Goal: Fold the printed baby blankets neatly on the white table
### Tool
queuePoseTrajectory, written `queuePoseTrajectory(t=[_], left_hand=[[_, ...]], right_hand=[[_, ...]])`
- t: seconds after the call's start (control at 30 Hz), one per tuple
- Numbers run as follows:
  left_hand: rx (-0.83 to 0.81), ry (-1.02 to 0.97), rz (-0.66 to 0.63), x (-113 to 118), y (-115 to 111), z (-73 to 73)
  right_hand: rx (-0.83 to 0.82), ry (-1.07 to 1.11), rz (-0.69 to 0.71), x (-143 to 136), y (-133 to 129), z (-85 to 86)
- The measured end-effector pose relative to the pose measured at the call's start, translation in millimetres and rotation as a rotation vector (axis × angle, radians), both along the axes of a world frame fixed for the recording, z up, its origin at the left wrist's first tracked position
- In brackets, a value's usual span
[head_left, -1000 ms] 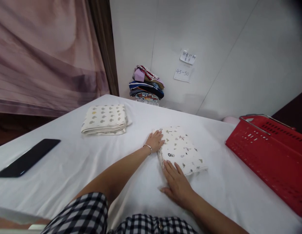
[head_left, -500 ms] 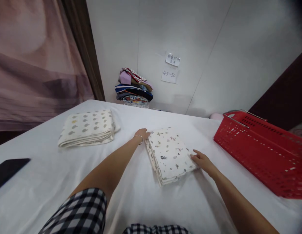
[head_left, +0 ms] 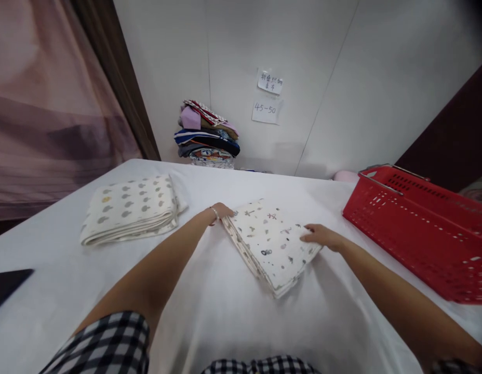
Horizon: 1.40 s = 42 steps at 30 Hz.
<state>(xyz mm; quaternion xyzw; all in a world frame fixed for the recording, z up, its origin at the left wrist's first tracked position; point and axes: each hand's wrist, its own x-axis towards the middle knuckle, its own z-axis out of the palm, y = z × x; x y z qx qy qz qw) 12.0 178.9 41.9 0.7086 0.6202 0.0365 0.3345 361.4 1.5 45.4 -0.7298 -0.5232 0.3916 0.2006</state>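
A folded white cloth [head_left: 270,244] with small printed figures lies on the white-covered table in front of me, turned at an angle, its stacked layers showing along the near left edge. My left hand [head_left: 222,210] is closed on its far left corner, the fingertips partly hidden by the cloth. On the opposite side, my right hand [head_left: 322,237] pinches the right edge, thumb hidden and fingers on top. Off to the left rests a second folded cloth [head_left: 128,208], cream with grey tree-like prints, touched by neither hand.
A red plastic basket [head_left: 412,234] with metal handles stands on the right. Against the wall is a pile of folded fabrics [head_left: 208,135]. A dark flat object [head_left: 9,285] lies at the left edge. Two paper notes [head_left: 266,110] are stuck on the wall.
The printed cloth has turned counterclockwise, its right corner swinging away from me and its near corner shifting right. My right hand has moved farther off with it. The view has shifted slightly.
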Motion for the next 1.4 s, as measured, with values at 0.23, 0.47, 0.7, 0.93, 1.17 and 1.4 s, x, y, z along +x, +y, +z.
queuePoseTrajectory(t=[0.23, 0.47, 0.7, 0.93, 1.17, 1.4], left_hand=[[0.033, -0.065, 0.172, -36.4, -36.1, -9.1], [0.122, 0.021, 0.172, -40.6, -56.2, -5.5], [0.708, 0.093, -0.316, -14.0, -80.2, -14.0], [0.782, 0.107, -0.525, -11.6, -91.1, -51.3], [0.753, 0.119, -0.433, -28.0, -97.9, -45.8], [0.545, -0.014, -0.303, -32.1, -97.9, -35.5]], right_hand=[[0.187, -0.427, 0.12, -3.1, 92.4, 18.4], [0.305, -0.596, 0.135, -53.8, 80.0, -3.6], [0.437, -0.592, 0.483, -121.6, -11.9, -20.1], [0.464, -0.781, 0.535, -139.1, -36.9, -39.2], [0.548, -0.804, 0.514, -140.4, -51.3, -35.8], [0.52, -0.649, 0.456, -132.2, -60.0, -32.0]])
